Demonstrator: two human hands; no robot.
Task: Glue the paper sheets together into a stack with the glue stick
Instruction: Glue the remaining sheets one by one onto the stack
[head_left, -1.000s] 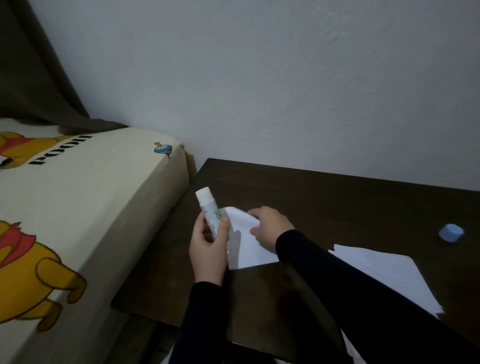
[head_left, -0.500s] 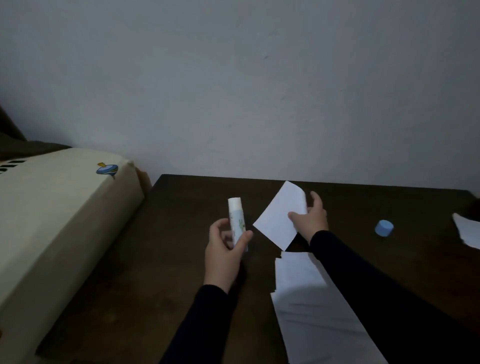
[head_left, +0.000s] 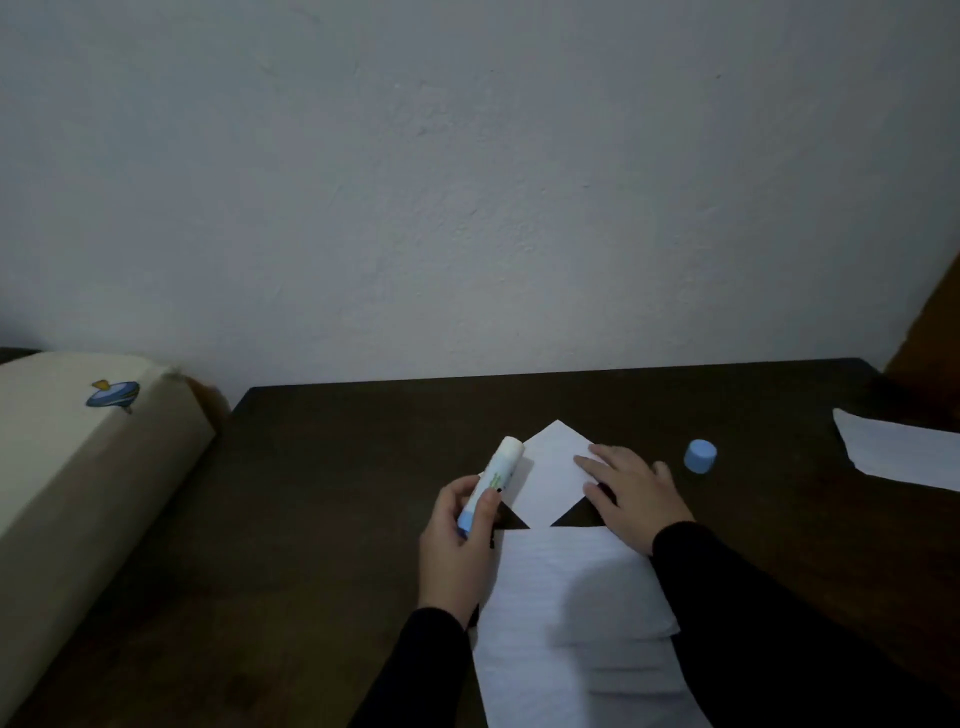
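Small paper sheet (head_left: 550, 470) now flat on table (head_left: 337, 467), turned corner-up like a diamond, just beyond the far edge of the paper pile (head_left: 566, 597). Half a sec ago it was in the air, pinched in the R hand; now set down, so placement step looks done.

R hand (head_left: 631, 493): fingers straight and spread, pressing on the sheet's right corner, pinning it. Not curled round anything.

L hand (head_left: 457, 540): fingers and thumb wrapped round lower barrel of glue stick (head_left: 493, 480). Stick uncapped, white tip pointing away and up, lying over/just beside the sheet's left edge. Can't tell if tip touches paper.

Judgement: sheet pinned + stick brought close = glue application about to start. Pile near the wrists not yet joined to this sheet.

Outward: blue cap (head_left: 700, 456) sits just right of the R fingers, apart from them. Another loose sheet (head_left: 893, 447) far right on table. Cream bedding (head_left: 78, 441) well left of the L hand.
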